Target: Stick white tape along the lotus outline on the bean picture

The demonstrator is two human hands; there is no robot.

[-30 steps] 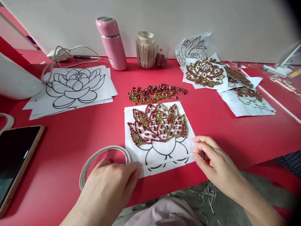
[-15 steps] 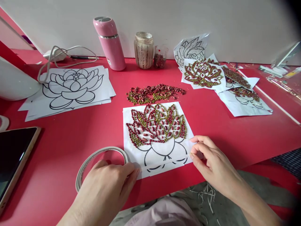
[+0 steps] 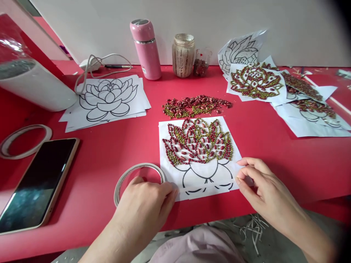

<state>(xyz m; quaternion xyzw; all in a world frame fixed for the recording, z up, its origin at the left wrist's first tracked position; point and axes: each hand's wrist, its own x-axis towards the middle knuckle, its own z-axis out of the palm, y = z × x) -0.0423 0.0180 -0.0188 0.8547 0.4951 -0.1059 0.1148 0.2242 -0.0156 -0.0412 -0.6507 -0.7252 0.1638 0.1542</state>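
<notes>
On the red table in front of me lies a white paper with a lotus outline. Red and green beans fill its upper petals, and the lower petals are bare lines. My left hand is closed on a roll of tape at the paper's lower left corner. A pale strip of tape crosses the lower petals and breaks up their lines. At the right edge of the paper, my right hand pinches the strip's end between thumb and fingers. Part of the roll is hidden behind my left hand.
Loose beans lie behind the paper. Further back stand a pink flask, a glass jar and a small cup. Printed lotus sheets and a phone are at left, near another tape roll. Bean-covered sheets lie at right.
My view has turned left, so more of the phone and the second tape roll shows. Both hands keep almost the same place on the paper and tape.
</notes>
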